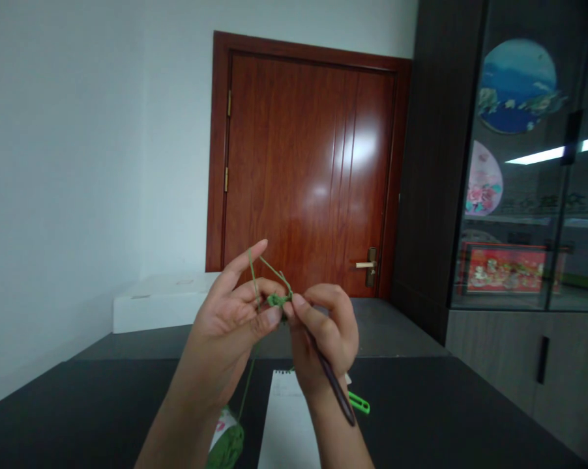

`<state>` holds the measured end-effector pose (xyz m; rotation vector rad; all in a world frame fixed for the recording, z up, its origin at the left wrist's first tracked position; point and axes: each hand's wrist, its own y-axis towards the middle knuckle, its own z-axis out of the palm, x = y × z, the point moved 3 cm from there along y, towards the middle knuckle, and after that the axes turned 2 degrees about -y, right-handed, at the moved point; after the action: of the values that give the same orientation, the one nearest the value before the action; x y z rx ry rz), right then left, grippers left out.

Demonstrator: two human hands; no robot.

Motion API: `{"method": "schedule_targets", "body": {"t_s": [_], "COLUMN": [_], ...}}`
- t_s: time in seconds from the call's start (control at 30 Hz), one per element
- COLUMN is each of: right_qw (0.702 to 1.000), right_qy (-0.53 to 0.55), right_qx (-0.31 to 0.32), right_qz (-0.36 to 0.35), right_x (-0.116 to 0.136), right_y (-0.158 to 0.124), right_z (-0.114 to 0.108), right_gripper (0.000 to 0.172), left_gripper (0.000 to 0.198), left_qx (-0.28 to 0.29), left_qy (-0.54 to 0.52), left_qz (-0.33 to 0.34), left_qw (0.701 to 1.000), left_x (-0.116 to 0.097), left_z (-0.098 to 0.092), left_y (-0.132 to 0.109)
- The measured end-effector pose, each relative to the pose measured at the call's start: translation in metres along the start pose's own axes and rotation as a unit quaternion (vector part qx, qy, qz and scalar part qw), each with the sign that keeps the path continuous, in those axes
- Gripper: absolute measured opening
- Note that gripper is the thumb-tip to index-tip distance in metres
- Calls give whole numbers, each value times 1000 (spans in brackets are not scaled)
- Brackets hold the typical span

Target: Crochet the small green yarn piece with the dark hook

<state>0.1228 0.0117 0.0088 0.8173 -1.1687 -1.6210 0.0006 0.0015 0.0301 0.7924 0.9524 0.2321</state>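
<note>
My left hand (pixel 235 314) pinches the small green knitted piece (pixel 277 300) between thumb and fingers, perhaps so it does not turn. My right hand (pixel 329 326) grips the brown handle (pixel 334 383) near its upper end, close beside the piece; its tip is hidden, so I cannot tell if it sits in a loop. The piece is in the air above the black table (pixel 411 423). My left pointing finger stands up with the green yarn (pixel 276 268) over it, I think for keeping it tight. The yarn ball (pixel 230 445) lies left of the notepad (pixel 287 417), farther from the table's far edge than the pad's top, probably so the strand comes up freely.
</note>
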Motion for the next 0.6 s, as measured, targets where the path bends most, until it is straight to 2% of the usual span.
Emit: {"method": "schedule_targets", "body": {"t_s": [0.03, 0.1, 0.17, 0.23, 0.33, 0.47, 0.53, 0.6], "right_qw": [1000, 998, 985, 949, 891, 836, 816, 813], "right_qy": [-10, 37, 143, 263, 385, 449, 464, 460], "right_qx": [-13, -50, -78, -90, -77, -41, -14, 12], "right_qz": [-24, -12, 59, 146, 229, 312, 345, 356], "right_x": [0, -1, -4, -8, -10, -11, -12, -12], "right_y": [-2, -4, -4, -2, 1, 3, 2, 1], "right_z": [-1, 0, 5, 10, 15, 14, 16, 18], "right_gripper": [21, 19, 9, 4, 10, 21, 23, 25], "left_gripper": [76, 70, 66, 66, 69, 69, 71, 73], "left_qx": [3, 14, 22, 25, 36, 42, 38, 33], "left_qy": [-20, -71, -114, -134, -150, -152, -113, -54], "left_qz": [-24, -90, -137, -154, -158, -153, -130, -89], "left_qw": [1000, 993, 984, 979, 975, 976, 984, 994], "left_x": [2, 7, 9, 9, 8, 8, 7, 4], "left_z": [1, 0, -2, -5, -9, -10, -9, -7], "left_y": [0, 0, 1, 2, 3, 3, 3, 3]}}
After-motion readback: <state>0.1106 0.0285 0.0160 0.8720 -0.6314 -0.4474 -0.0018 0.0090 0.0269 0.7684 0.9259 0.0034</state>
